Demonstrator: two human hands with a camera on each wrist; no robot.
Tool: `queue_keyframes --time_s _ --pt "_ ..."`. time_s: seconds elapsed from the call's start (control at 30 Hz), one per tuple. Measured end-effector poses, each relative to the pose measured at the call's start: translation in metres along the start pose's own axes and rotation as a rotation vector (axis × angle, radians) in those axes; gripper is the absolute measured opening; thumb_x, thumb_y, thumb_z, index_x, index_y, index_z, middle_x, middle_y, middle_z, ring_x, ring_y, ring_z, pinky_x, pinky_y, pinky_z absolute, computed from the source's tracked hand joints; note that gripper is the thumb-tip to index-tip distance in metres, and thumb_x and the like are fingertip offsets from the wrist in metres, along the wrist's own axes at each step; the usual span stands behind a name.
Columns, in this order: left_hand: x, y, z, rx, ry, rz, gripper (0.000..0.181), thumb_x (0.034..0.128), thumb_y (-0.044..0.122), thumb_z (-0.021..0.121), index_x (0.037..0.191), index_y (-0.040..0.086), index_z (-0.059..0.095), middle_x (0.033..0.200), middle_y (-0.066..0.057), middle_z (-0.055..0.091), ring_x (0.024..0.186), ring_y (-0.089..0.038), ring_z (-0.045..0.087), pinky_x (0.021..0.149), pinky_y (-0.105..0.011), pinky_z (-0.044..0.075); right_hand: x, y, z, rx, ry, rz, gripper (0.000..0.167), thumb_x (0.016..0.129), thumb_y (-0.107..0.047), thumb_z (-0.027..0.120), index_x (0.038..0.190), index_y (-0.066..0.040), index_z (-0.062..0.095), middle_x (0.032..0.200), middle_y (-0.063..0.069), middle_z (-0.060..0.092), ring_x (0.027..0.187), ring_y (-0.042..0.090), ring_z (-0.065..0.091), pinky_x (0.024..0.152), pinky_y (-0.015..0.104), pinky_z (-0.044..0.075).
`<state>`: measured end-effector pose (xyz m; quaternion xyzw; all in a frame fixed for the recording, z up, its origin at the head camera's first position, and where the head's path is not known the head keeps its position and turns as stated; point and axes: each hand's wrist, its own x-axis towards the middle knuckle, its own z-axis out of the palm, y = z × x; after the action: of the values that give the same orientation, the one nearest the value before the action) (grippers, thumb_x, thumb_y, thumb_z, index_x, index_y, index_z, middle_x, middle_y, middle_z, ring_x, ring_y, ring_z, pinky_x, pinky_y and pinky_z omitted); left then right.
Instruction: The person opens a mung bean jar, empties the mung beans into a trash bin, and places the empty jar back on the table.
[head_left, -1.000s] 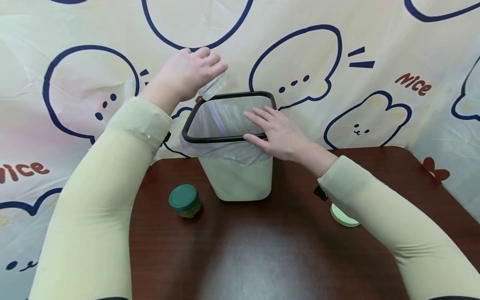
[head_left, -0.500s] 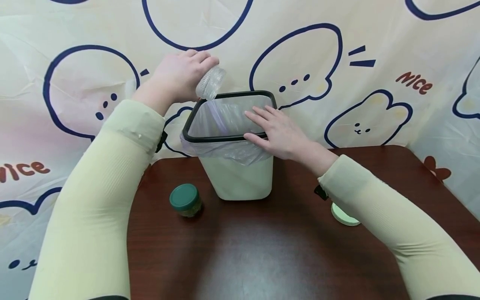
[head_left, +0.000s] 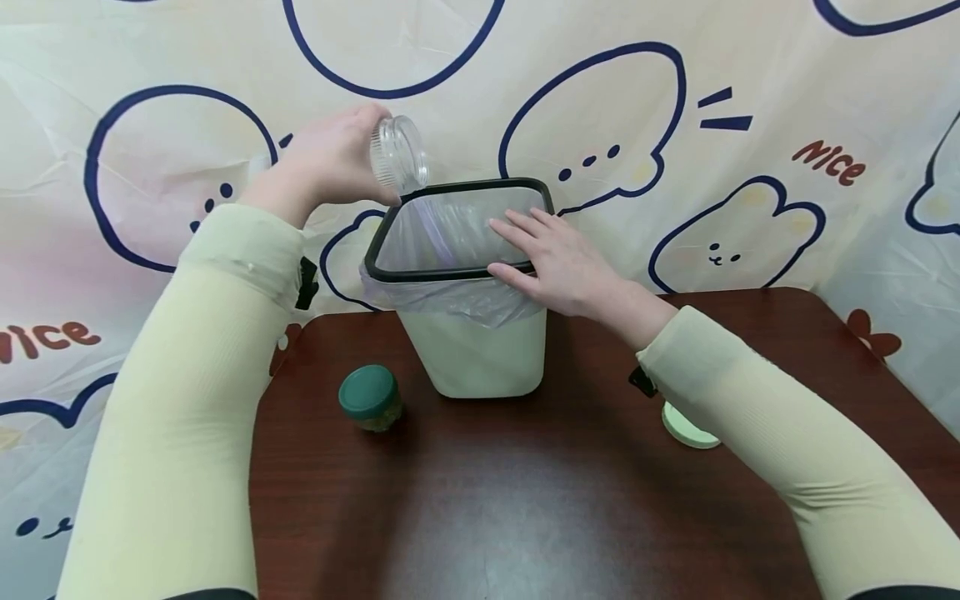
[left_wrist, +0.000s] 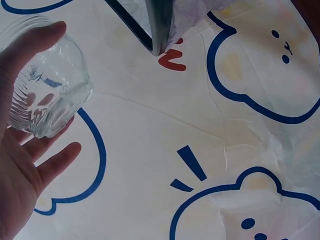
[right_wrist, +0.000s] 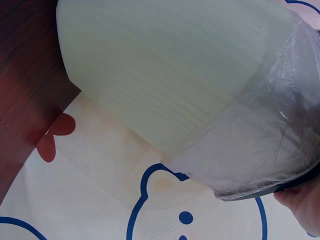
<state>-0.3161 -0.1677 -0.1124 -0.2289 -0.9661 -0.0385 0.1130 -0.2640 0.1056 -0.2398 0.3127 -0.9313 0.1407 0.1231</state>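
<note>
My left hand (head_left: 333, 162) grips a clear ribbed glass jar (head_left: 399, 155), tilted beside and slightly above the bin's left rim. In the left wrist view, the thumb and fingers curl round the glass jar (left_wrist: 50, 85), and I see nothing inside it. The pale green trash bin (head_left: 487, 358) stands upright with a black rim and a translucent bag folded over it. My right hand (head_left: 562, 262) rests on the bin's right rim with fingers spread and fairly straight. Only part of the right hand (right_wrist: 302, 207) shows at the rim in the right wrist view.
A small jar with a dark green lid (head_left: 370, 396) stands left of the bin. On the right, a light green round lid (head_left: 690, 427) lies partly hidden under my right forearm. Behind the brown table (head_left: 480, 500) hangs a cartoon-printed cloth (head_left: 585, 100).
My left hand has moved left and slightly down with the glass jar, turning it so that more of the jar shows. The right hand stays on the bin's rim.
</note>
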Motion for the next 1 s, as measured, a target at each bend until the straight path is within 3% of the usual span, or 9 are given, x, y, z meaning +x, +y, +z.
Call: queue_keyframes --time_s 0.3,0.57,0.8,1.0 --pt "-0.009 -0.005 0.005 -0.125 0.016 -0.065 0.097 0.0713 0.034 0.084 0.146 0.001 0.032 0.134 -0.020 0.051 0.116 -0.038 0.049 0.098 -0.055 0.039 0.000 0.000 0.000 -0.008 -0.009 0.007 0.066 0.098 -0.054 0.044 0.152 -0.019 0.033 0.157 0.011 0.027 0.144 0.036 0.017 0.115 0.048 0.013" --pt "-0.021 -0.012 0.014 -0.329 0.119 -0.159 0.100 0.0718 0.044 0.083 0.149 0.007 0.031 0.139 -0.014 0.047 0.123 -0.033 0.046 0.101 -0.052 0.038 0.001 0.001 -0.001 -0.005 -0.002 0.005 0.066 0.098 -0.054 0.044 0.153 -0.019 0.033 0.157 0.010 0.027 0.144 0.036 0.017 0.115 0.048 0.012" --pt "-0.033 -0.010 0.022 -0.480 0.162 -0.231 0.099 0.0738 0.047 0.081 0.148 0.008 0.029 0.140 -0.013 0.044 0.123 -0.030 0.044 0.099 -0.049 0.039 0.001 0.000 -0.002 -0.008 -0.004 0.013 0.067 0.097 -0.055 0.044 0.153 -0.019 0.033 0.157 0.010 0.026 0.144 0.036 0.016 0.115 0.049 0.013" --pt "-0.039 -0.012 0.028 -0.587 0.215 -0.235 0.090 0.0751 0.043 0.081 0.147 0.014 0.034 0.140 -0.009 0.046 0.123 -0.025 0.045 0.100 -0.046 0.040 0.001 0.001 0.000 -0.009 -0.010 0.015 0.067 0.097 -0.055 0.043 0.153 -0.020 0.031 0.158 0.010 0.025 0.144 0.036 0.016 0.115 0.049 0.013"
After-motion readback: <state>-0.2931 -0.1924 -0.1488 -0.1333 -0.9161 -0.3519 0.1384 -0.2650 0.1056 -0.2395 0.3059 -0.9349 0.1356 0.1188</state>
